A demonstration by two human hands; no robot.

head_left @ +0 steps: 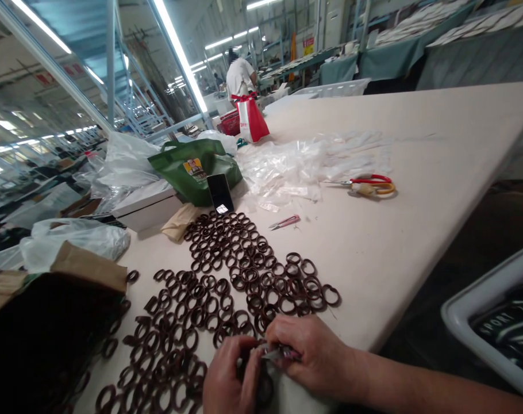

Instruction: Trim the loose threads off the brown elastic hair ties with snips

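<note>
My left hand (pixel 229 374) is closed, with thumb and forefinger pinching a dark brown loop (pixel 242 365), mostly hidden by the fingers. Close beside it, my right hand (pixel 313 351) is wrapped round small thread snips (pixel 270 353). The blades point left and meet the left fingertips at the loop. Many more dark brown loops (pixel 210 305) are spread over the pale table (pixel 373 253), some lying flat and some on edge. Beyond them lie another pair of thread snips (pixel 285 222) with pinkish handles and large scissors (pixel 369 185) with red and yellow handles.
At left stands an open cardboard box (pixel 89 267), dark inside. A phone (pixel 220 194) leans on a green bag (pixel 196 167). Clear plastic bags (pixel 287 164) cover the far table. A red and white bag (pixel 252 118) stands before a person (pixel 239 75). A white-rimmed chair (pixel 468 307) is at right.
</note>
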